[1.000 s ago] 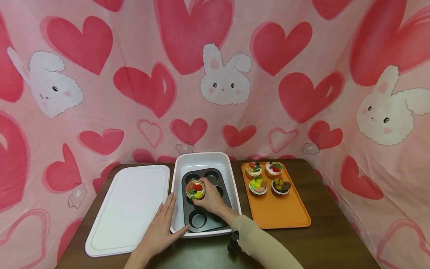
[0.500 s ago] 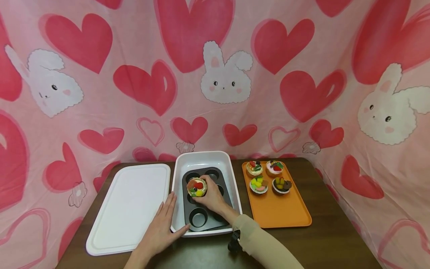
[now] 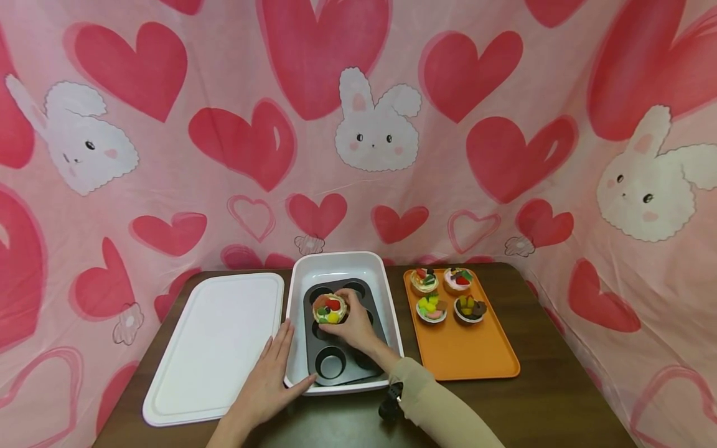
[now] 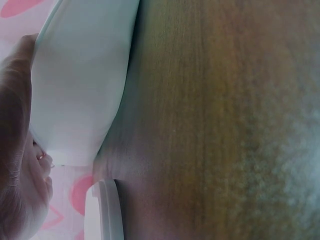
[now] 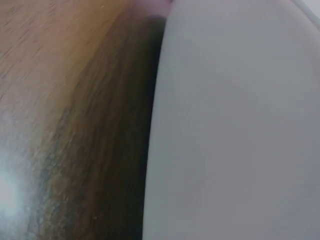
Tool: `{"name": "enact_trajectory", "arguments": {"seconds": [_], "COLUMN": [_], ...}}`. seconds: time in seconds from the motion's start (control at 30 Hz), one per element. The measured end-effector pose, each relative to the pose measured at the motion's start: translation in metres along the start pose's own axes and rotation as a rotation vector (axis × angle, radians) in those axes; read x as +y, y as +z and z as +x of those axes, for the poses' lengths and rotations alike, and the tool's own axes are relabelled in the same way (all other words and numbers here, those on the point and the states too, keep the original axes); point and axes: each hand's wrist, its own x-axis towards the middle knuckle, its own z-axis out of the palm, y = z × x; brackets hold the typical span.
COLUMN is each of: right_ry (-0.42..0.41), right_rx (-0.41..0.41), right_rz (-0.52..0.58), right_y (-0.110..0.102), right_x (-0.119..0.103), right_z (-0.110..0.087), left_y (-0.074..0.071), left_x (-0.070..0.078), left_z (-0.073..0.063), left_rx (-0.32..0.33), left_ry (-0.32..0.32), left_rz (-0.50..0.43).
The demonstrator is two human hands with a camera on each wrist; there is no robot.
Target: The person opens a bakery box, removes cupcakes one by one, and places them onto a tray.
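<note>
In the head view my right hand (image 3: 356, 323) grips a fruit-topped toy cupcake (image 3: 329, 308) between thumb and fingers, over the left side of a dark muffin tin (image 3: 353, 367). The tin lies inside a white tub (image 3: 338, 264). Whether the cupcake touches a cup of the tin is hidden. My left hand (image 3: 266, 377) lies against the tub's near left corner, fingers straight along the left rim and thumb on the front rim. The left wrist view shows that hand (image 4: 22, 165) against the tub's outer wall (image 4: 82, 85). Only the tub wall (image 5: 230, 125) and table show in the right wrist view.
Right of the tub, an orange tray (image 3: 467, 354) bears several toy cupcakes (image 3: 431, 308) at its far end. To the left lies a white lid-like board (image 3: 218, 348). A pink heart-and-bunny cloth (image 3: 241, 56) hangs behind the brown table (image 3: 538, 330).
The cupcake in my right hand has shifted slightly away from me and to the right, and tipped a little. My left hand stays in place on the tub.
</note>
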Motion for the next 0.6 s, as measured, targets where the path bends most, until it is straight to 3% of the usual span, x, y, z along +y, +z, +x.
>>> {"name": "enact_trajectory", "arguments": {"seconds": [0.3, 0.6], "right_ry": [0.039, 0.106], "right_rx": [0.030, 0.059], "right_rz": [0.175, 0.232], "right_y": [-0.007, -0.011], "right_x": [-0.002, -0.002], "right_z": [0.006, 0.006], "left_y": [-0.001, 0.001], "left_x": [0.000, -0.002], "left_z": [0.001, 0.000], "left_rx": [0.019, 0.020], "left_ry": [0.018, 0.013], "left_rz": [0.006, 0.008]}}
